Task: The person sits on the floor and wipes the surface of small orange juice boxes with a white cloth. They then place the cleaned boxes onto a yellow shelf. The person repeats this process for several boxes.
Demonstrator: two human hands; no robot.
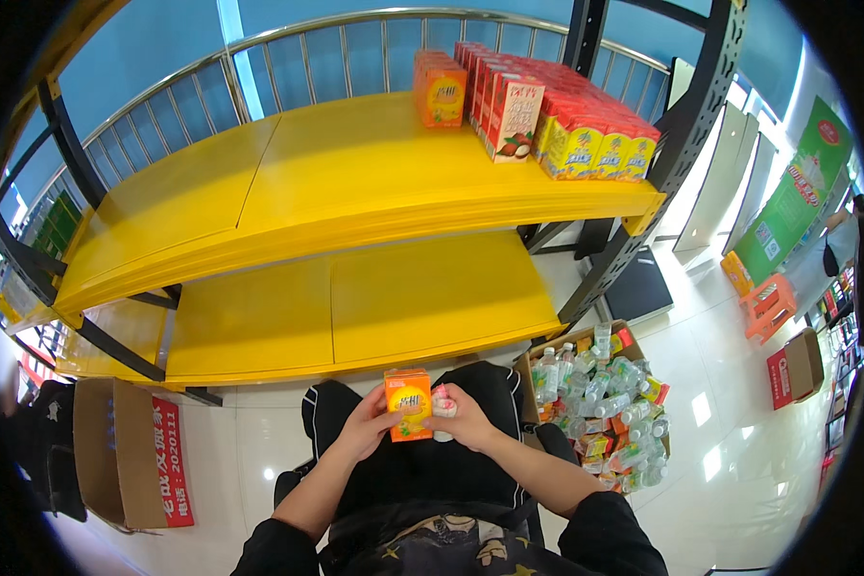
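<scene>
My left hand (pixel 366 426) grips an orange drink carton (pixel 408 410) from its left side, above my lap; at least one more carton edge shows behind it. My right hand (pixel 468 421) holds a crumpled white and pink item (pixel 443 409), perhaps a cloth or wrapper, against the carton's right side, its fingertips near the carton's lower edge. On the yellow upper shelf (pixel 317 165) stand a row of orange cartons (pixel 443 97), rows of red and white cartons (pixel 513 122) and a block of yellow and red cartons (pixel 576 150).
A yellow lower shelf (pixel 432 295) runs below. At my right, a cardboard box (pixel 524 385) overflows with plastic bottles (pixel 612 405) and cartons. An open cardboard box (pixel 97 461) stands at left. Farther right are an orange stool (pixel 769 302), a person (pixel 831 248) and another box (pixel 799 367).
</scene>
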